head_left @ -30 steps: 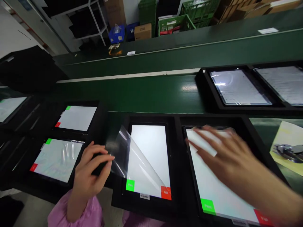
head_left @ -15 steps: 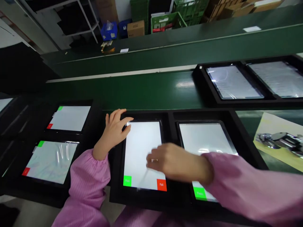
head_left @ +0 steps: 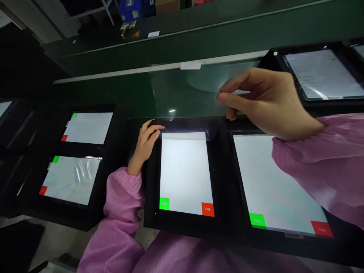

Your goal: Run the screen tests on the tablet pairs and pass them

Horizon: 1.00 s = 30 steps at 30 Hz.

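Observation:
My right hand is raised over the far side of the trays, thumb and fingertips pinching a clear film. The film hangs above the top end of a lit tablet, which shows a white screen with green "Pass" and red "Fail" squares. At that tablet's top left corner rests my left hand, fingers apart and slightly bent. A second lit tablet lies to the right, partly hidden by my right forearm. Both tablets sit in a black tray.
Two more lit tablets, one upper and one lower, lie in a black tray on the left. Another tablet sits at the far right on the green bench. A blue bin stands at the back.
My right hand has risen from the middle tablet's screen, up and right, and now holds the clear film. My left hand stays at the tablet's corner. The camera view has shifted.

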Each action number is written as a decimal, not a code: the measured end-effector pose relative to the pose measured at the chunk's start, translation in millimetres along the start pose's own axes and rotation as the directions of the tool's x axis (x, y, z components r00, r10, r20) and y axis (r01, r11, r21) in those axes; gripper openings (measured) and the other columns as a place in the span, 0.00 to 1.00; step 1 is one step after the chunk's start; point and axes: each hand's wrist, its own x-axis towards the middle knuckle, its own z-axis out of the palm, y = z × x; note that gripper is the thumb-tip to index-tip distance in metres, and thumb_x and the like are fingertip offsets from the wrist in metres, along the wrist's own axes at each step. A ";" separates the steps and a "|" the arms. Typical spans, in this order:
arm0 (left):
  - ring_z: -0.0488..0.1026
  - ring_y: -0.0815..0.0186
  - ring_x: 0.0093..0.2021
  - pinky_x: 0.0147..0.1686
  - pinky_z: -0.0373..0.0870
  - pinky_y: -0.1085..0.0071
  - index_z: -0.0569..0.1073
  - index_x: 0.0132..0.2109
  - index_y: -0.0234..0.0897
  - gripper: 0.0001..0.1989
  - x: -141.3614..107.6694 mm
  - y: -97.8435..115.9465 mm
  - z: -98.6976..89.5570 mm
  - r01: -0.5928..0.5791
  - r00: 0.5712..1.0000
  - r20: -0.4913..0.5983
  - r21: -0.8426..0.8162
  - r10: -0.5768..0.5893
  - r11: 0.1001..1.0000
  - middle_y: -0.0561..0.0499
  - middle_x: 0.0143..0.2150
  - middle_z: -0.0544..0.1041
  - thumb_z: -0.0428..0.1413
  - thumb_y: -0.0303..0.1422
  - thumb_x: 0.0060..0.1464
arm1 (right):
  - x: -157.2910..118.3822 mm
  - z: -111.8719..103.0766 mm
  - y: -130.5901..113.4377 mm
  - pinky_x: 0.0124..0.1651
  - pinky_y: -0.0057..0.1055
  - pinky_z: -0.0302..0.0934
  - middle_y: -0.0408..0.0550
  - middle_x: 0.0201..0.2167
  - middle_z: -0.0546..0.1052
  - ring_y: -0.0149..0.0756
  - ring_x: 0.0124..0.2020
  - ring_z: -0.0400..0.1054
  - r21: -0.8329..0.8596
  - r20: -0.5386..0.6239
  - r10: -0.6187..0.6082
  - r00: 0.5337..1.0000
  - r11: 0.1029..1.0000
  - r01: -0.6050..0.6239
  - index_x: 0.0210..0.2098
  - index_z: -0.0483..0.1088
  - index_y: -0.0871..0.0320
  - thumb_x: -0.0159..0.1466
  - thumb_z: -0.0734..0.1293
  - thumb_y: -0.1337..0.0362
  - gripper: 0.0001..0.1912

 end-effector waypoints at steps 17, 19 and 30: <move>0.72 0.54 0.67 0.70 0.67 0.52 0.75 0.61 0.41 0.18 -38.8 -0.7 -3.4 -0.050 0.985 -0.169 -0.200 0.016 0.979 0.45 0.64 0.76 0.55 0.37 0.67 | -72.7 13.5 -3.1 0.18 0.21 0.63 0.44 0.38 0.82 0.21 0.18 0.67 0.044 0.278 0.255 0.926 0.960 -0.278 0.41 0.70 0.57 0.72 0.71 0.57 0.10; 0.73 0.54 0.67 0.69 0.70 0.53 0.73 0.63 0.43 0.18 -65.9 3.6 -7.1 0.022 0.989 -0.136 -0.273 -0.062 0.962 0.45 0.65 0.76 0.55 0.39 0.69 | -86.2 17.6 1.0 0.18 0.23 0.66 0.45 0.42 0.83 0.23 0.18 0.67 0.004 0.331 0.326 0.885 0.938 -0.347 0.46 0.71 0.55 0.72 0.69 0.52 0.13; 0.69 0.56 0.71 0.68 0.71 0.55 0.69 0.69 0.48 0.20 -199.7 27.0 -20.7 0.106 0.989 -0.079 -0.205 -0.125 0.973 0.44 0.69 0.73 0.50 0.37 0.74 | -189.6 19.9 -8.9 0.27 0.31 0.72 0.36 0.49 0.84 0.35 0.30 0.81 -0.302 0.663 -0.003 0.749 0.914 0.272 0.69 0.67 0.41 0.78 0.61 0.52 0.22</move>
